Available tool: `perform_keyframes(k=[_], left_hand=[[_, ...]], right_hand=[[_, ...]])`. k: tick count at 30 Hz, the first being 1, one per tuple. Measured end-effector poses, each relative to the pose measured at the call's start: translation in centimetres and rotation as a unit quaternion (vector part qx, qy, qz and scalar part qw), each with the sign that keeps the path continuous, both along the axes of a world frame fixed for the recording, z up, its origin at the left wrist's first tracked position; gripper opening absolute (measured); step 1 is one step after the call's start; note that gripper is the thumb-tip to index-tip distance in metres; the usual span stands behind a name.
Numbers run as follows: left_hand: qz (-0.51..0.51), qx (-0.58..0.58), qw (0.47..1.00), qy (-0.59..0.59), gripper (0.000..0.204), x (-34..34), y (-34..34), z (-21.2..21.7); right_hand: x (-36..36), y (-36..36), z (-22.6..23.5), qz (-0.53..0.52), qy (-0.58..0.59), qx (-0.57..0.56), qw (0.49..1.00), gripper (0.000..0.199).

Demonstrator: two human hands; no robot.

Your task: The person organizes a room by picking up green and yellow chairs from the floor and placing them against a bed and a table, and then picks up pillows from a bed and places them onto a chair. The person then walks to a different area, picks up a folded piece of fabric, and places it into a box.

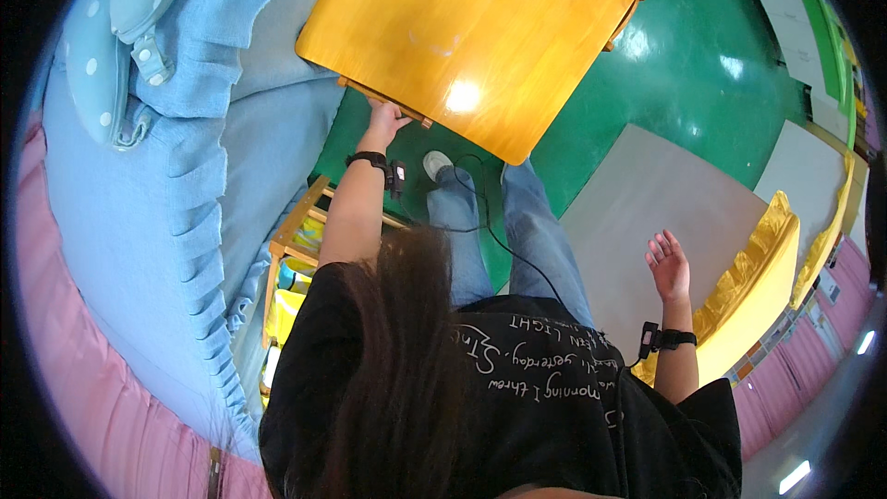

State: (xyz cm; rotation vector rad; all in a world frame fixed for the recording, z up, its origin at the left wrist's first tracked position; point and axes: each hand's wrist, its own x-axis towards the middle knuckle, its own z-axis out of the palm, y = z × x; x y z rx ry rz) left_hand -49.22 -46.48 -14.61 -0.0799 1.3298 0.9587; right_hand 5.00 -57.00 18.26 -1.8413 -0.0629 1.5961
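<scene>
My left hand [385,118] is at the near edge of a glossy yellow-brown wooden table [480,28]. Its fingers close on the wooden rail just below the tabletop, and their tips are partly hidden there. To the right, my right hand [669,268] is raised in the air with nothing in it, fingers loosely apart. Below it, a grey flat surface [647,212] spreads beside a yellow ruffled cloth [753,277]. Each wrist wears a black band with a small device.
On the left stands a sofa [185,176] under a light blue ruffled cover, with dotted blue cushions [97,83]. A small wooden rack [291,245] holding colourful items sits near my left forearm. Black cable [517,254] hangs before my legs, over a green floor [693,55]. Pink curtains [102,379] line the rim.
</scene>
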Motion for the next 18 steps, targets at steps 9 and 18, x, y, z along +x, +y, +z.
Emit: perform_keyframes(k=[9, 18], left_hand=[[-0.107, -0.059, 0.986, 0.109, 0.059, 3.2, -1.9, 4.6], [-0.146, 0.017, 0.989, 0.019, 0.023, 7.8, -8.3, 19.4]], right_hand=[[0.8, -1.1, 0.6, -0.032, 0.017, 0.048, 0.998, 0.039], [1.5, -3.1, 4.3, -0.103, 0.033, 0.134, 0.985, 0.032]])
